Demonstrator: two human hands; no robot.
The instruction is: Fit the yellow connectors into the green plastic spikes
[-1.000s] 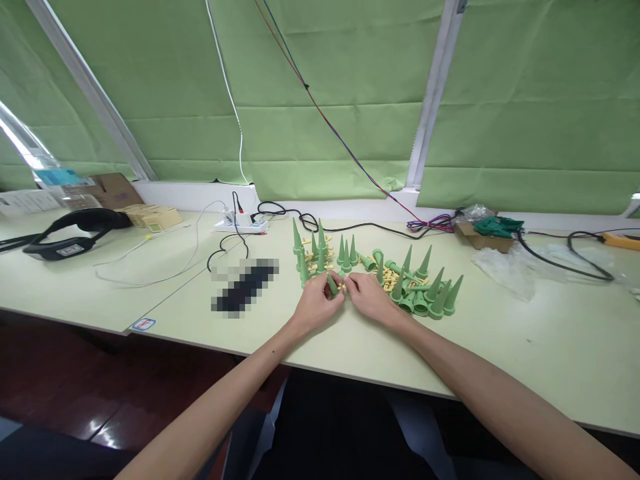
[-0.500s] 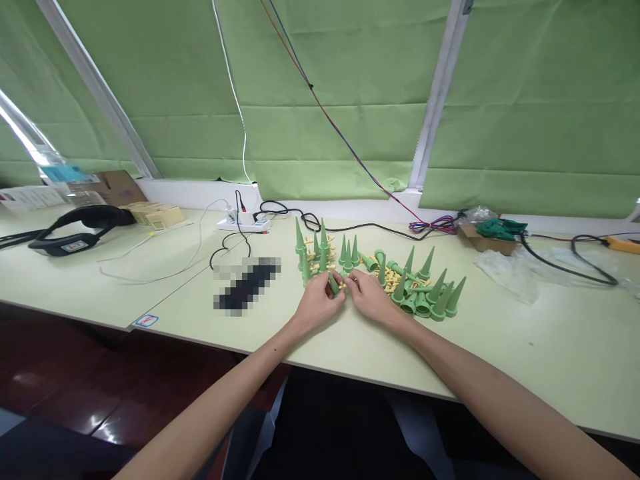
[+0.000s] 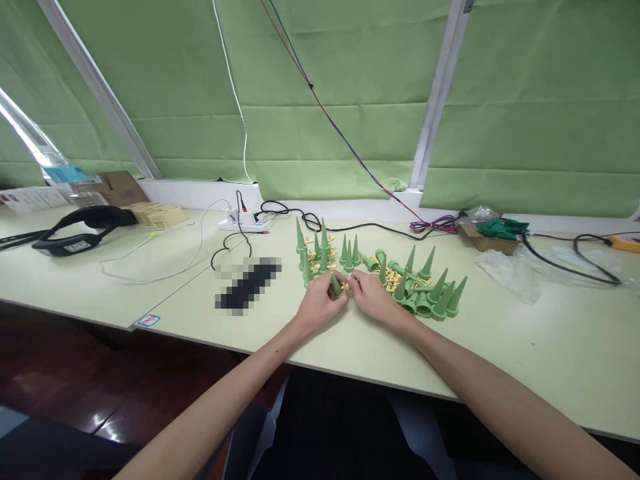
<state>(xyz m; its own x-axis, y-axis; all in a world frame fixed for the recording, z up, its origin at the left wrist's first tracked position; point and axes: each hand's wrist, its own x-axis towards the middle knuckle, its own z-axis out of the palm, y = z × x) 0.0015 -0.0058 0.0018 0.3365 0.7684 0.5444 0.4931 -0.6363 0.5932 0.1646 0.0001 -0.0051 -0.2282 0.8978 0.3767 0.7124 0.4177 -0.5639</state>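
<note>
Between the thumb and fingers of my left hand (image 3: 321, 303) is a green cone (image 3: 335, 285), tilted with its tip up. My right hand (image 3: 371, 295) is pinched on a small yellow piece (image 3: 345, 287) at the cone's right side, close to my left fingertips. Several upright green cones (image 3: 323, 257) with yellow pieces stand just beyond my left hand. Beyond and right of my right hand lies a pile of small yellow pieces (image 3: 395, 279), mixed with green cones (image 3: 442, 303), some upright and some lying down.
The pale table (image 3: 500, 347) runs across the view. A power strip (image 3: 245, 224) and cables lie at the back. On the left are a black headset (image 3: 67, 245) and yellow blocks (image 3: 167, 217). A cardboard box (image 3: 487, 242) and clear plastic bags (image 3: 515, 270) are at the right.
Both hands stay almost in the same place, with the cone and yellow piece shifted very slightly to the right.
</note>
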